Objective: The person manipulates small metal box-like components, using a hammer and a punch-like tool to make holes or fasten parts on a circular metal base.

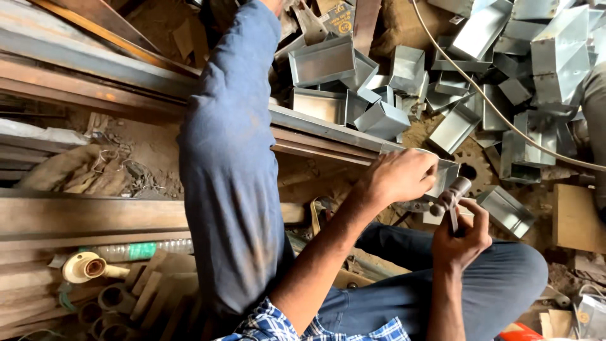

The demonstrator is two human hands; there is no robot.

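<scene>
My left hand [399,177] grips the rim of a small sheet-metal box [445,174] that rests on a long steel beam [328,129], fingers curled over its edge. Just right of it, my right hand [462,239] is closed around the wooden handle of a hand tool [452,194], its rounded end pointing up toward the box. I sit with one knee raised in blue trousers [230,158] and the other leg folded low.
A heap of several similar grey metal boxes [480,69] lies on the dirt at the top and right. A cable [499,110] crosses over them. Wooden planks [88,215], a plastic bottle [145,251] and pipe ends [85,267] lie left.
</scene>
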